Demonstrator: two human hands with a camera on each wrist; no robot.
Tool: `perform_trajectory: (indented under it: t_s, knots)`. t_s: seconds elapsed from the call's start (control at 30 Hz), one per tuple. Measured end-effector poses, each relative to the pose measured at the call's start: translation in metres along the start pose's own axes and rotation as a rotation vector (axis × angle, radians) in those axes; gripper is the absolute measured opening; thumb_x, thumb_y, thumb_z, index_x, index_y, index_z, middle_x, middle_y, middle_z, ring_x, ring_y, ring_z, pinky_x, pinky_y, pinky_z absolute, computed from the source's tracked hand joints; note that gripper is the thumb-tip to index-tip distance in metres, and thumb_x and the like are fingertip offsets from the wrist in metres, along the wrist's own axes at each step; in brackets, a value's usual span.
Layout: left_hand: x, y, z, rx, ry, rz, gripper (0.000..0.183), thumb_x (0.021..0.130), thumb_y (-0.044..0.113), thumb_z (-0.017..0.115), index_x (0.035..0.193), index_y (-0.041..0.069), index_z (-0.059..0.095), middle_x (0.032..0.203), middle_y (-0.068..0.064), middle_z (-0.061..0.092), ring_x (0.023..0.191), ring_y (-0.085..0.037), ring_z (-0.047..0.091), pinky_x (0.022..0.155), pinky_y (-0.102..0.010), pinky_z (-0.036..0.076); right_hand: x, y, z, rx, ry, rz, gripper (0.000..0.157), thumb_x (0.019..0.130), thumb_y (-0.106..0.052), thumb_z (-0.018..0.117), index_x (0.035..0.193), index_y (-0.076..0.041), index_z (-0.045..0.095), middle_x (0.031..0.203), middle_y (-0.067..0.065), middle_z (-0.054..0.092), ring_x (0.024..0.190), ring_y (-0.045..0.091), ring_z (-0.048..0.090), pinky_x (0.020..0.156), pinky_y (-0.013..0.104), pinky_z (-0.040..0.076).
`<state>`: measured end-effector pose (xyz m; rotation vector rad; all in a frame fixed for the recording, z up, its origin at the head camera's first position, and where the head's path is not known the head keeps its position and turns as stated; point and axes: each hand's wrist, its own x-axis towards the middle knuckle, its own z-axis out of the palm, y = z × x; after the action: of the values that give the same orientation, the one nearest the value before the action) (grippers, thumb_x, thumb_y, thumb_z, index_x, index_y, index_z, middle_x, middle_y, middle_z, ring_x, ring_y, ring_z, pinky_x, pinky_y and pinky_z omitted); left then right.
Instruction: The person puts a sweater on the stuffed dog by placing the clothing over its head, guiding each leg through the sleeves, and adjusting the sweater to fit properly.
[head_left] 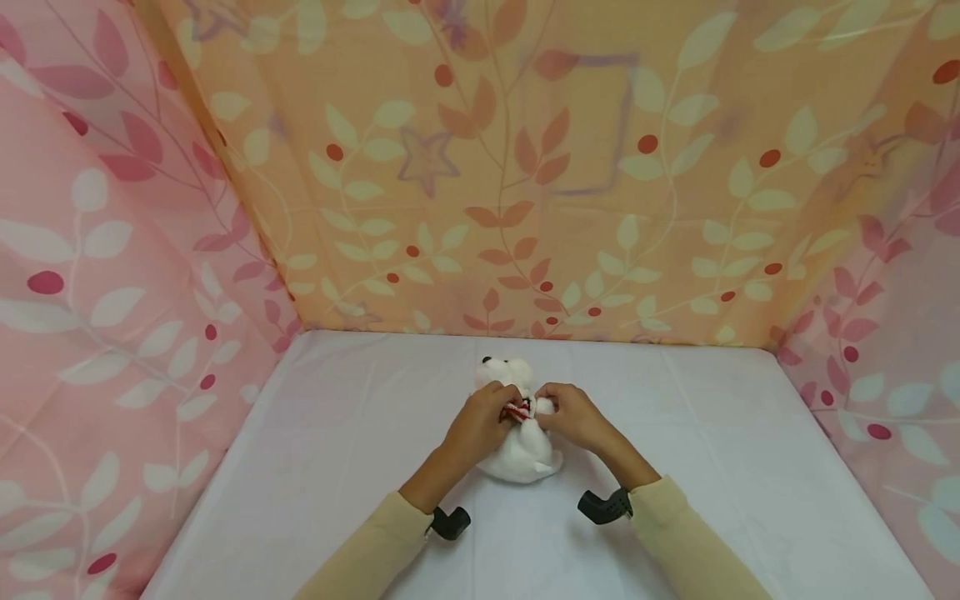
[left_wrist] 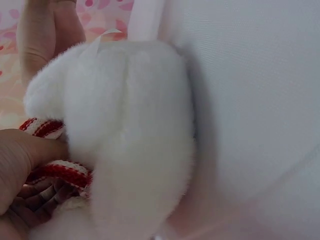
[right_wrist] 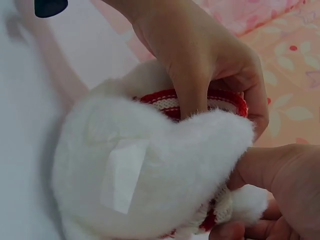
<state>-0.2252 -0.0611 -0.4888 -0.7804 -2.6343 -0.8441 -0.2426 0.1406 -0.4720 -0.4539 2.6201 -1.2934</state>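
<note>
A white plush toy sits upright on the table, its dark nose toward the upper left in the head view. Round its neck and upper body is a red-and-white striped knitted garment. My left hand grips the garment's edge, the thumb tucked inside the knit. On the toy's other side, my right hand holds a small white paw with knit bunched beside it. In the left wrist view, the toy's furry body hides much of the work. A white tag hangs from the fur.
White cloth covers the table. An orange leaf-patterned curtain stands along the back edge, with a pink curtain on the left and another on the right. Black wrist devices sit at both sleeve cuffs.
</note>
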Motion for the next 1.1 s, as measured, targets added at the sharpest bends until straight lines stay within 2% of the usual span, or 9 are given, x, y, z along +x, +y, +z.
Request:
perform_trajectory:
  t_s: [0.17, 0.27, 0.37, 0.43, 0.57, 0.67, 0.87, 1.0, 1.1]
  knots:
    - [-0.001, 0.002, -0.004, -0.040, -0.021, 0.010, 0.021, 0.086, 0.002, 0.079, 0.101, 0.014, 0.071, 0.092, 0.001, 0.063, 0.081, -0.011, 0.055, 0.071, -0.023, 0.049, 0.001, 0.002, -0.001, 0.045, -0.035, 0.029, 0.016, 0.086, -0.007, 0.063, 0.100, -0.002, 0.068, 0.073, 0.002, 0.060, 0.064, 0.014, 0.052, 0.058, 0.028, 0.044]
    - [-0.002, 0.001, -0.007, -0.074, -0.033, -0.002, 0.023, 0.088, 0.002, 0.077, 0.107, 0.014, 0.074, 0.094, 0.001, 0.063, 0.081, -0.010, 0.055, 0.071, -0.022, 0.049, 0.002, 0.005, -0.005, 0.169, -0.098, 0.035, 0.014, 0.091, -0.006, 0.056, 0.100, 0.001, 0.065, 0.062, 0.001, 0.052, 0.052, 0.010, 0.044, 0.049, 0.025, 0.036]
    - [-0.005, 0.001, -0.012, -0.098, -0.041, -0.009, 0.027, 0.089, -0.001, 0.076, 0.111, 0.015, 0.075, 0.098, 0.001, 0.062, 0.083, -0.011, 0.056, 0.072, -0.023, 0.049, 0.002, 0.011, -0.009, 0.306, -0.162, 0.029, 0.015, 0.096, -0.005, 0.054, 0.103, 0.005, 0.062, 0.059, 0.001, 0.050, 0.048, 0.009, 0.039, 0.046, 0.024, 0.032]
    - [-0.006, 0.001, -0.014, -0.104, -0.051, -0.006, 0.028, 0.089, -0.001, 0.076, 0.111, 0.016, 0.075, 0.100, 0.001, 0.061, 0.085, -0.012, 0.057, 0.073, -0.023, 0.050, 0.002, 0.014, -0.013, 0.345, -0.187, 0.033, 0.016, 0.097, -0.005, 0.056, 0.107, 0.006, 0.063, 0.060, 0.002, 0.052, 0.047, 0.010, 0.040, 0.047, 0.025, 0.034]
    - [-0.008, 0.001, -0.015, -0.098, -0.061, 0.022, 0.027, 0.088, 0.001, 0.077, 0.110, 0.016, 0.076, 0.100, 0.002, 0.060, 0.087, -0.012, 0.060, 0.075, -0.023, 0.052, 0.002, 0.015, -0.018, 0.328, -0.211, 0.081, 0.022, 0.091, -0.007, 0.069, 0.111, 0.002, 0.066, 0.071, 0.003, 0.062, 0.055, 0.012, 0.045, 0.051, 0.026, 0.037]
    - [-0.008, 0.001, -0.015, -0.083, -0.060, 0.044, 0.026, 0.089, 0.001, 0.077, 0.109, 0.016, 0.076, 0.099, 0.002, 0.059, 0.086, -0.011, 0.059, 0.075, -0.023, 0.052, 0.002, 0.013, -0.019, 0.297, -0.203, 0.093, 0.025, 0.086, -0.007, 0.075, 0.108, 0.001, 0.067, 0.076, 0.002, 0.064, 0.058, 0.013, 0.045, 0.051, 0.025, 0.036]
    - [-0.006, 0.001, -0.017, -0.083, -0.049, 0.087, 0.026, 0.090, 0.000, 0.075, 0.112, 0.013, 0.074, 0.101, 0.001, 0.061, 0.085, -0.009, 0.058, 0.075, -0.021, 0.051, 0.001, 0.007, -0.009, 0.185, -0.108, 0.104, 0.003, 0.084, -0.008, 0.066, 0.083, -0.005, 0.066, 0.058, -0.002, 0.052, 0.050, 0.010, 0.043, 0.048, 0.024, 0.036]
    - [-0.007, 0.000, -0.023, -0.142, -0.040, 0.132, 0.027, 0.092, 0.011, 0.076, 0.119, 0.012, 0.072, 0.105, 0.000, 0.061, 0.085, -0.011, 0.058, 0.074, -0.024, 0.051, 0.000, 0.005, -0.005, 0.181, -0.067, 0.137, 0.013, 0.083, -0.009, 0.060, 0.070, -0.006, 0.061, 0.052, 0.000, 0.051, 0.045, 0.011, 0.045, 0.046, 0.028, 0.039]
    - [-0.009, -0.006, -0.027, -0.213, 0.019, 0.083, 0.028, 0.097, 0.023, 0.071, 0.123, 0.013, 0.070, 0.113, 0.001, 0.063, 0.094, -0.015, 0.062, 0.079, -0.030, 0.054, -0.001, 0.008, -0.005, 0.186, -0.046, 0.148, 0.014, 0.082, -0.010, 0.059, 0.069, -0.006, 0.060, 0.052, 0.002, 0.052, 0.045, 0.013, 0.046, 0.046, 0.031, 0.042]
